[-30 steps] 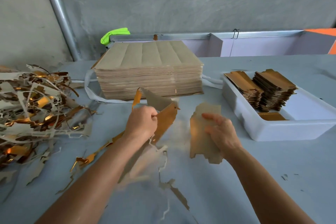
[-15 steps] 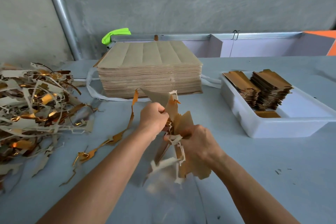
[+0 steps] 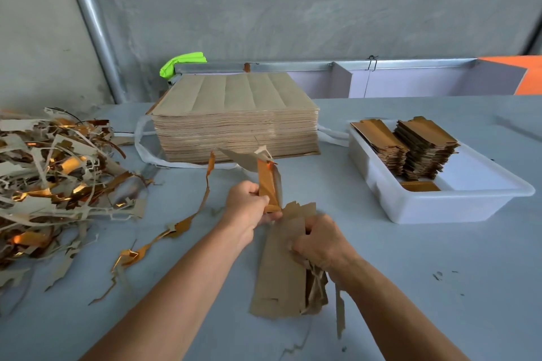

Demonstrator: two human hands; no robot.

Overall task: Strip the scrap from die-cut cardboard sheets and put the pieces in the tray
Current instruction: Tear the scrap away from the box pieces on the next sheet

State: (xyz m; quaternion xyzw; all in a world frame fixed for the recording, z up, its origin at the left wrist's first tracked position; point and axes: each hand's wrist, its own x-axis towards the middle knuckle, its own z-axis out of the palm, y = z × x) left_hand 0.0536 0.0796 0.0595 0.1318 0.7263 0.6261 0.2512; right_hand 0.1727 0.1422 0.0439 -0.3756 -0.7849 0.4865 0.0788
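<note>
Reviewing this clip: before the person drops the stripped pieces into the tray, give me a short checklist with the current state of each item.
1. Right hand grips the stripped pieces: ok.
2. Left hand holds the gold-faced scrap apart from the pieces: ok.
3. Pieces free of scrap: not ok; ragged strips hang below the right hand.
4. White tray has bare floor for more pieces: ok, beside the two stacks.
5. Path from hand to tray free of obstacles: ok.
6. Whether the long scrap ribbon on the table is attached to the held scrap: cannot tell.
</note>
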